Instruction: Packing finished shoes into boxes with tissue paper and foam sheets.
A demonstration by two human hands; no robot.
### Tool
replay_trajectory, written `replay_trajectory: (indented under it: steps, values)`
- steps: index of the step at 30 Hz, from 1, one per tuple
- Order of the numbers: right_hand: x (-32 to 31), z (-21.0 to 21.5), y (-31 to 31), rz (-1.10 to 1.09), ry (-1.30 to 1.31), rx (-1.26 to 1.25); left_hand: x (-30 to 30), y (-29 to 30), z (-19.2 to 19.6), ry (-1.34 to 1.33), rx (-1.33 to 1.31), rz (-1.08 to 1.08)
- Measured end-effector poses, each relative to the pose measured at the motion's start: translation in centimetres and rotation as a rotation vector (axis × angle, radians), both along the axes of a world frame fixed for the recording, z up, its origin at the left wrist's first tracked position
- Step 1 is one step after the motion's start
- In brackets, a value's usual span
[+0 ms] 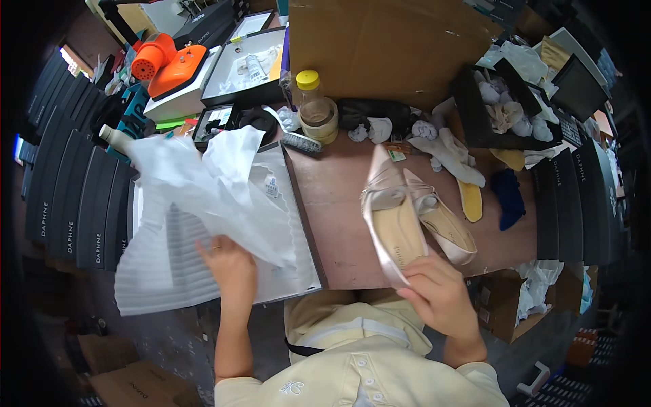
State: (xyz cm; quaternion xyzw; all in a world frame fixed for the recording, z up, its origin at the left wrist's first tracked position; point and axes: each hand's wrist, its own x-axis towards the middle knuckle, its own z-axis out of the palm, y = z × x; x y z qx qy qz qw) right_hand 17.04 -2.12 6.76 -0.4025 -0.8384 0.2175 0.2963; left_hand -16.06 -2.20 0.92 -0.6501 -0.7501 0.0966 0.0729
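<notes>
My left hand (234,271) is closed on a thin, ribbed white foam sheet (159,271) above an open shoe box (306,261). White tissue paper (190,169) spreads crumpled over the same box and hides much of its inside. My right hand (439,292) grips a pale pink pointed flat shoe (388,217) by its heel, toe pointing away from me. Crumpled stuffing shows inside its front. Just to the right, the matching shoe (444,227) rests on the table, partly behind the held one.
Stacked dark shoe boxes (61,190) line the left; more dark boxes (583,203) stand right. A yellow-lidded jar (317,112), a brush (302,142), a yellow insole (469,200) and a navy cloth piece (507,197) lie about. A black bin (478,115) holds crumpled wads. Cardboard (386,51) rises behind.
</notes>
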Motion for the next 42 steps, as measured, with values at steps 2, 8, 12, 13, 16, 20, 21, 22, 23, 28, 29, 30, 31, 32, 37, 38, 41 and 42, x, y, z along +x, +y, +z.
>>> replay_trajectory:
  steps: [2, 8, 12, 13, 16, 20, 21, 22, 23, 28, 29, 30, 31, 32, 37, 38, 41, 42]
  values:
    - [-1.9, -1.7, 0.2, 0.077, -0.068, 0.024, -1.2, 0.0, -5.2, -0.215, 0.113, -0.360]
    - [-3.7, -3.8, 2.0, 0.014, 0.078, -0.115, -1.7, 0.7, 1.8, -0.738, -0.251, -0.294]
    - [-3.9, -4.5, 5.5, -0.155, -0.062, -0.016, 3.9, -6.1, 4.7, -1.552, 0.354, -0.513]
    - [-4.5, -5.5, 6.9, -0.154, -0.146, 0.002, 6.7, -5.9, 4.3, -1.544, 0.338, -0.595]
    - [-7.2, -9.1, 10.4, -0.040, -0.589, 0.207, 14.7, -2.7, -1.7, -1.123, 0.590, -0.626]
    - [-9.4, -9.5, 11.3, 0.116, -0.878, 0.355, 17.1, -1.0, -7.7, -1.055, 0.843, -0.613]
    - [-9.5, -9.6, 11.3, 0.170, -0.924, 0.388, 17.3, -0.9, -7.9, -1.052, 0.837, -0.629]
    - [-9.6, -10.0, 11.5, 0.201, -0.922, 0.387, 17.4, -0.7, -8.0, -1.049, 0.831, -0.645]
    - [-9.7, -10.2, 12.1, 0.222, -0.920, 0.392, 17.3, -0.1, -7.7, -1.045, 0.829, -0.672]
    - [-7.4, -7.9, 13.3, 0.302, -0.723, 0.110, 16.7, 1.4, -5.9, -1.117, 0.831, -0.686]
    - [-6.5, -6.2, 13.1, 0.285, -0.685, 0.013, 16.6, 1.8, -5.4, -1.137, 0.827, -0.697]
    - [-5.8, -3.2, 13.0, 0.235, -0.661, 0.068, 16.5, 1.9, -5.2, -1.153, 0.827, -0.690]
    - [-5.8, -1.0, 13.1, 0.212, -0.628, 0.125, 16.3, 1.8, -5.4, -1.128, 0.821, -0.678]
    - [-5.5, -0.3, 13.0, 0.158, -0.713, 0.210, 16.6, 1.9, -5.3, -1.122, 0.805, -0.690]
    - [-5.5, -6.0, 13.8, 0.336, -0.735, 0.354, 18.4, 2.6, -4.6, -1.109, 0.754, -0.716]
    - [-5.2, -7.6, 14.1, 0.384, -0.728, 0.377, 18.6, 2.6, -4.5, -1.119, 0.737, -0.740]
    - [-5.5, -9.9, 14.8, 0.560, -0.722, 0.464, 18.3, 2.0, -4.9, -1.086, 0.707, -0.772]
    - [-5.8, -9.8, 14.7, 0.598, -0.751, 0.504, 18.2, 1.8, -5.2, -1.069, 0.701, -0.783]
